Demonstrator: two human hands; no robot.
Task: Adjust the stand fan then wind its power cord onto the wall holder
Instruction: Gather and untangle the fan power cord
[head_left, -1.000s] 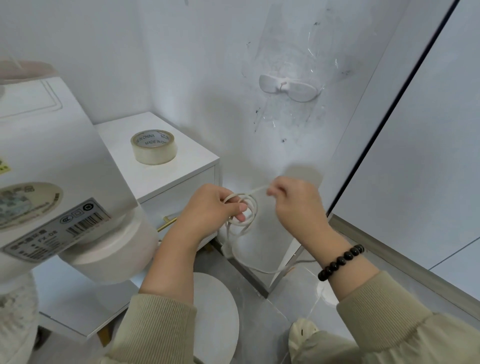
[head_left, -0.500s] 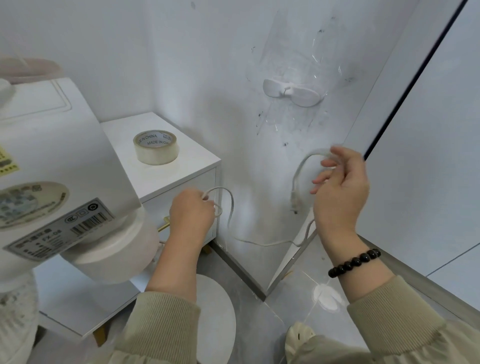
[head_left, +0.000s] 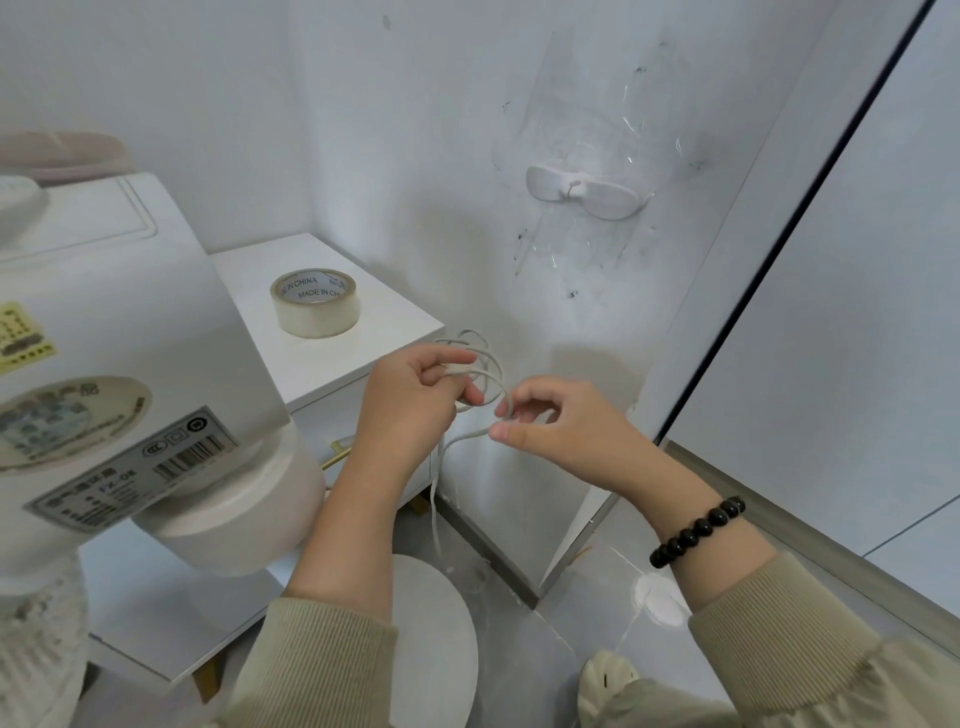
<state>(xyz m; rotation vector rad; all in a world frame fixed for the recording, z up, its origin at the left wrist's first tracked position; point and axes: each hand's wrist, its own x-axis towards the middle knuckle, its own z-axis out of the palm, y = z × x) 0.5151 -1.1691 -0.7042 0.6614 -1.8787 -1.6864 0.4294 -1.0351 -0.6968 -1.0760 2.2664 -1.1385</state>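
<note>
With my left hand (head_left: 410, 400) gripping the coiled cord (head_left: 488, 364) and my right hand (head_left: 566, 431) pinching its slack, I'd make even loops that fit the holder (head_left: 587, 189).

You are looking at a roll of clear packing tape (head_left: 315, 304) sitting on the white worktop (head_left: 384, 322). Its cardboard core is showing "MADE IN CHINA" repeated in dark letters. On the white plastic stand fan housing (head_left: 130, 312), a grey rectangular label (head_left: 135, 467) is carrying a barcode, a CCC mark and what is reading as "FX-08". Its smaller lines are blurring out. The round sticker (head_left: 67, 421) and the yellow sticker (head_left: 21, 338) above it are showing nothing legible.
</note>
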